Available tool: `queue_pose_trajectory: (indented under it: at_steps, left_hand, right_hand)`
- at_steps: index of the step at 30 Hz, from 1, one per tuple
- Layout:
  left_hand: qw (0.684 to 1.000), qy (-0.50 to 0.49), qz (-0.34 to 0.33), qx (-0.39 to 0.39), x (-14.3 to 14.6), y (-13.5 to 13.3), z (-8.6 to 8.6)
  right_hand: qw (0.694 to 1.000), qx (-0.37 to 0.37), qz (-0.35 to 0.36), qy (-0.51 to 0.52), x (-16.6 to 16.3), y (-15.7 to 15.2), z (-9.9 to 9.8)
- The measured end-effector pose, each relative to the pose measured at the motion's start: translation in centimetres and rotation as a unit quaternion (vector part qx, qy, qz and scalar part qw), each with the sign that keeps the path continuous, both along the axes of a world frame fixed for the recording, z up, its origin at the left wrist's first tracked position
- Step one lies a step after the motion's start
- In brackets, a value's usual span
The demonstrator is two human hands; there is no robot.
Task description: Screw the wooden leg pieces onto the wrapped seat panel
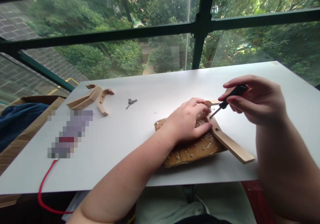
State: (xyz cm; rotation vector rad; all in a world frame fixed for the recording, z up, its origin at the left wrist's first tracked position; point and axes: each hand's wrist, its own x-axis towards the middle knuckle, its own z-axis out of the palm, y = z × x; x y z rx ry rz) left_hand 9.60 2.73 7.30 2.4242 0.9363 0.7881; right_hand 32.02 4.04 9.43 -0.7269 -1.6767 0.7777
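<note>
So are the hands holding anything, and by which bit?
The right hand holds a screwdriver by its black handle. The left hand lies over the brown block, fingers against the wooden piece; whether it grips either can't be told.

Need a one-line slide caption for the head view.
Right hand holding a black-handled screwdriver to a wooden piece, left hand over the brown block beneath.

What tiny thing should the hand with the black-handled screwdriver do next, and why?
Probably turn the black-handled metal screwdriver gently with the right hand: its tip meets an apparent screw head in the pale, bent wooden piece, which the left hand seems to steady.
</note>
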Motion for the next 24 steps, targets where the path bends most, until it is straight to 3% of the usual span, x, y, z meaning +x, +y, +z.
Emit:
queue_pose_trajectory:
  at_steps: [6,24]
  left_hand:
    - [1.000,0.014,0.013,-0.010,0.1,-0.2,0.3]
    - [1.000,0.026,0.005,-0.001,0.3,0.0,0.4]
  right_hand:
    - [0.999,0.030,-0.004,0.017,-0.7,-0.1,-0.1]
    - [0.997,0.022,0.017,0.074,-1.5,-0.7,0.0]
